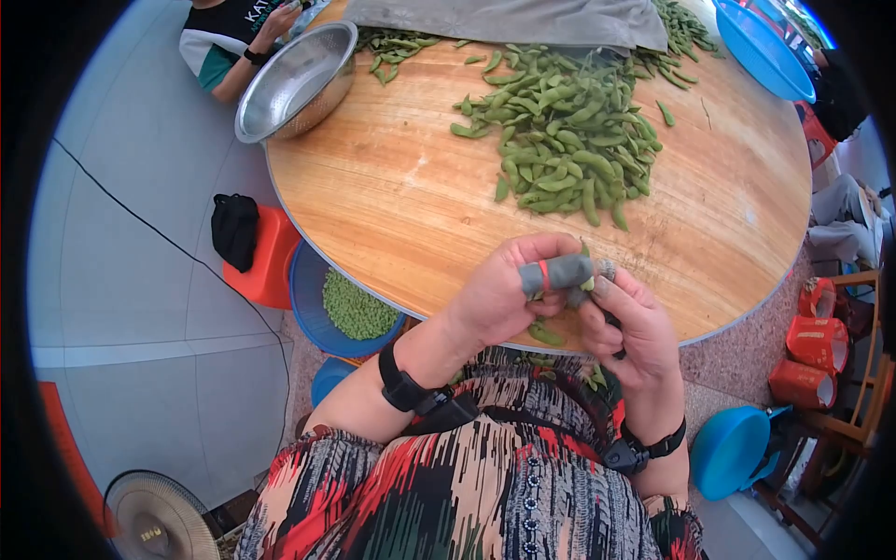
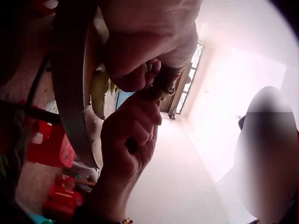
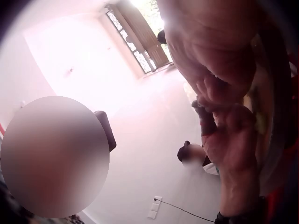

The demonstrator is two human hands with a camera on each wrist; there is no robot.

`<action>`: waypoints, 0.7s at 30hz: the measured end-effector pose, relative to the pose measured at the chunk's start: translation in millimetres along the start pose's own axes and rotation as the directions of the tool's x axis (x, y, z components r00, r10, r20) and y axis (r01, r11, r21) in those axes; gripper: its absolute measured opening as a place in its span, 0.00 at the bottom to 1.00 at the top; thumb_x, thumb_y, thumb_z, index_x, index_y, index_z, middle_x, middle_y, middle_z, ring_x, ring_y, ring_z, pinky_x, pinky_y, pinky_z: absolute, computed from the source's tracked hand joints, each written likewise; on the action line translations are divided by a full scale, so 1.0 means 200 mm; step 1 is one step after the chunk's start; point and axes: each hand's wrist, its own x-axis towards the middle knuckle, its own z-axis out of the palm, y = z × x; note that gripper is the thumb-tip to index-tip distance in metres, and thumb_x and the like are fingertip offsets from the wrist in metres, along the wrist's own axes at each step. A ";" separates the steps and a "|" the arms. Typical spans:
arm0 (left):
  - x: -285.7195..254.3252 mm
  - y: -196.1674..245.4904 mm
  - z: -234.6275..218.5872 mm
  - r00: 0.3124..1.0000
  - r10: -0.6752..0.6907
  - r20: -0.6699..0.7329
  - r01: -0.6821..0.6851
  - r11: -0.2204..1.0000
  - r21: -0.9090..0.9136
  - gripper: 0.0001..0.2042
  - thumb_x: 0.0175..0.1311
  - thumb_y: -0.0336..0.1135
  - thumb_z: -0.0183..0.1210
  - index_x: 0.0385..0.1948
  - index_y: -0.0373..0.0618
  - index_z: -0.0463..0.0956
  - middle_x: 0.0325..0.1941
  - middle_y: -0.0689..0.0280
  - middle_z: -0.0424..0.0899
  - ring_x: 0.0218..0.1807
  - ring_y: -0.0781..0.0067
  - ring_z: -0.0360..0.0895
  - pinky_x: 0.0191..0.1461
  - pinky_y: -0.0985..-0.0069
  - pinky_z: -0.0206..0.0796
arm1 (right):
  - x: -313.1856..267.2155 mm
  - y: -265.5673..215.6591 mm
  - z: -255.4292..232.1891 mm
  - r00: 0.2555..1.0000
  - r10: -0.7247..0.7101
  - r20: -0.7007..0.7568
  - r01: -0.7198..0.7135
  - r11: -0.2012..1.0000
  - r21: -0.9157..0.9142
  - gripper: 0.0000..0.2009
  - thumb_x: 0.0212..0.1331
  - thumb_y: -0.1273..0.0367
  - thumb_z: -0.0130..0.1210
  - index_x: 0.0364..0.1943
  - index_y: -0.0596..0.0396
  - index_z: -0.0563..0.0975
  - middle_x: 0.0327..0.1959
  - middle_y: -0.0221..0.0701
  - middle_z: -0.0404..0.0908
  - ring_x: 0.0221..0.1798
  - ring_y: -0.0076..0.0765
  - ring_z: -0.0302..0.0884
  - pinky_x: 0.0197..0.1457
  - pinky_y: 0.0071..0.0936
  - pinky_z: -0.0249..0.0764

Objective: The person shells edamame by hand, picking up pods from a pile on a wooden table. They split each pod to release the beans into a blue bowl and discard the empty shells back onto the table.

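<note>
At the table's near edge, both hands meet over a green soybean pod, mostly covered by the fingers. My left hand pinches it from the left; a grey cover bound with a red band wraps one digit. From the other side my right hand grips the pod with curled fingers, some in dark covers. Another soybean pod lies below the hands at the table edge. The left wrist view shows the right hand meeting the left hand at the fingertips.
A large heap of soybean pods lies on the round wooden table. Grey cloth covers more pods behind. A metal colander sits at the left rim, a blue basin at the far right. Shelled beans fill a low blue basket.
</note>
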 end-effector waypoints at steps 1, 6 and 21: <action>0.00 0.00 0.01 0.999 0.018 -0.040 -0.015 0.997 0.069 0.07 0.58 0.31 0.57 0.37 0.43 0.74 0.36 0.70 0.76 0.29 0.86 0.70 0.28 0.90 0.60 | 0.00 0.01 0.00 0.997 -0.053 -0.052 0.047 0.993 -0.108 0.06 0.62 0.70 0.46 0.39 0.56 0.72 0.18 0.20 0.67 0.15 0.10 0.53 0.16 0.09 0.49; -0.02 0.00 0.09 0.944 0.315 -0.098 -0.193 0.768 0.611 0.05 0.59 0.30 0.56 0.33 0.40 0.72 0.33 0.72 0.75 0.32 0.87 0.71 0.33 0.87 0.64 | 0.01 0.02 0.04 0.928 -0.340 -0.152 0.196 0.794 -0.576 0.05 0.61 0.70 0.48 0.34 0.56 0.74 0.18 0.18 0.67 0.17 0.08 0.56 0.18 0.09 0.49; -0.05 0.02 0.08 0.974 0.108 0.200 -0.223 0.300 0.928 0.10 0.54 0.25 0.56 0.38 0.42 0.80 0.25 0.71 0.77 0.27 0.86 0.71 0.31 0.87 0.62 | 0.12 -0.09 -0.07 0.711 -0.691 0.129 -0.149 -0.328 -0.933 0.08 0.54 0.68 0.53 0.31 0.61 0.75 0.22 0.37 0.77 0.24 0.34 0.74 0.30 0.32 0.68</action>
